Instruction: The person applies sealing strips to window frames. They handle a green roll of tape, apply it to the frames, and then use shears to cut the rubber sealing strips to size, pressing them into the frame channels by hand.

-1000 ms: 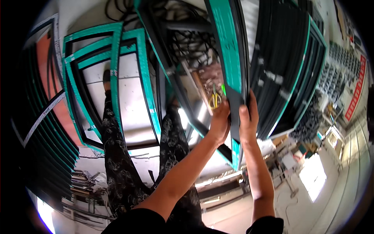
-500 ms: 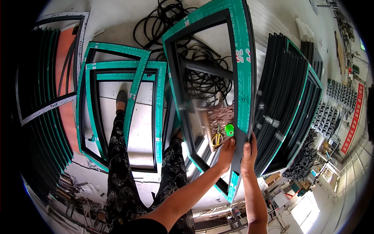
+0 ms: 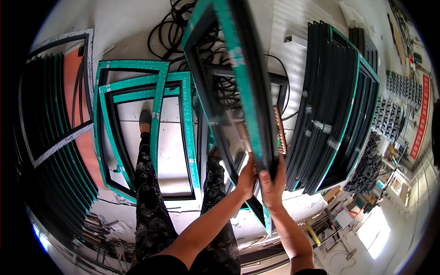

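You held the green-taped window frame (image 3: 238, 82) upright above the floor (image 3: 137, 23), your left hand (image 3: 247, 178) and right hand (image 3: 273, 185) clasped around its lower edge.

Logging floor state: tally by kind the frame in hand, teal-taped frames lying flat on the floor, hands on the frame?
Held frame: 1, gripped by left hand and right hand
Teal-taped frames flat on the floor: 2
Hands: 2
Total: 5
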### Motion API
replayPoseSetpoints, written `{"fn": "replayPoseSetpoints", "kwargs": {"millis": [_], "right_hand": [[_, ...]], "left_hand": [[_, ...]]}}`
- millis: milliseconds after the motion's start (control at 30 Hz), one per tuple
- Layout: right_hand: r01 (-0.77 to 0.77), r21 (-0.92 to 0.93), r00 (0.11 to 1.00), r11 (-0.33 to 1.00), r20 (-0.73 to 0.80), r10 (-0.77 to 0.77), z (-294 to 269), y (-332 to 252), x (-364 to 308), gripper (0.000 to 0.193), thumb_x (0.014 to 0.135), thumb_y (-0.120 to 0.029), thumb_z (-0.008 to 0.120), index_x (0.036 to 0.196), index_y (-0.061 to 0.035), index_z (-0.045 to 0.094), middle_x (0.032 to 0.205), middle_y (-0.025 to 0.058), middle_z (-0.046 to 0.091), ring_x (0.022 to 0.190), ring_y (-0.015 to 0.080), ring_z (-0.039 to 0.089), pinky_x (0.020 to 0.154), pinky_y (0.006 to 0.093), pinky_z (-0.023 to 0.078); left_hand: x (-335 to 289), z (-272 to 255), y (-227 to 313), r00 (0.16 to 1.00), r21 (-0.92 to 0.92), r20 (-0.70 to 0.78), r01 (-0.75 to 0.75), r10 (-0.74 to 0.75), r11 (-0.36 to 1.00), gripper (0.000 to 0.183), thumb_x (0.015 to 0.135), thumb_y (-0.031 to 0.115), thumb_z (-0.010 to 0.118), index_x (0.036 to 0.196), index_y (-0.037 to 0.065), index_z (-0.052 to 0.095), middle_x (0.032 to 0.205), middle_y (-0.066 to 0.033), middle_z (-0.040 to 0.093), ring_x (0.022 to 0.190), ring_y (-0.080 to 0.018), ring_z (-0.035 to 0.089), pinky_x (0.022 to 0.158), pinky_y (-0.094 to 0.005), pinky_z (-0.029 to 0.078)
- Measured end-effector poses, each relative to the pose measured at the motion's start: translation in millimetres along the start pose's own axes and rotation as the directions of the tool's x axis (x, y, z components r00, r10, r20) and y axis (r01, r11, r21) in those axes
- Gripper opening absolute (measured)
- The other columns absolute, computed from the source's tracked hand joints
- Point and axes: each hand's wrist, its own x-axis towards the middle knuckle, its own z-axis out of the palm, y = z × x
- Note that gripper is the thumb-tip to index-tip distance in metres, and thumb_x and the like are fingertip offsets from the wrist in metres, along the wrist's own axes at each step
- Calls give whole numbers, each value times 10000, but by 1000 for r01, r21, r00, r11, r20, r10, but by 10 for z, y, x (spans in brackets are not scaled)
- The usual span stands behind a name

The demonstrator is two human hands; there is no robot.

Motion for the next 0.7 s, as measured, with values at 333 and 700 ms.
{"fn": "replayPoseSetpoints", "kwargs": {"millis": [333,700], "right_hand": [[16,-84,990,996,140,-4,364,-330,-485,865,739,-333,817,1405,25,396,1230,209,547,1144,327,548,975,396,436],[-564,259,678,784,688,260,545,558,-1055,705,796,-552,744,1221,-8,602,1049,166,675,984,220,633,858,347,483]], "left_hand": [[-689,-588,554,996,74,-62,75,-71,994,536,971,438,411,1366,87,501,1327,-104,568,1204,-270,557,1054,-418,428],[-1121,-1228,902,923,422,-308,-83,229,903,442,993,389,487,1310,81,497,1227,-87,593,1148,-264,560,1003,-415,445]]}}
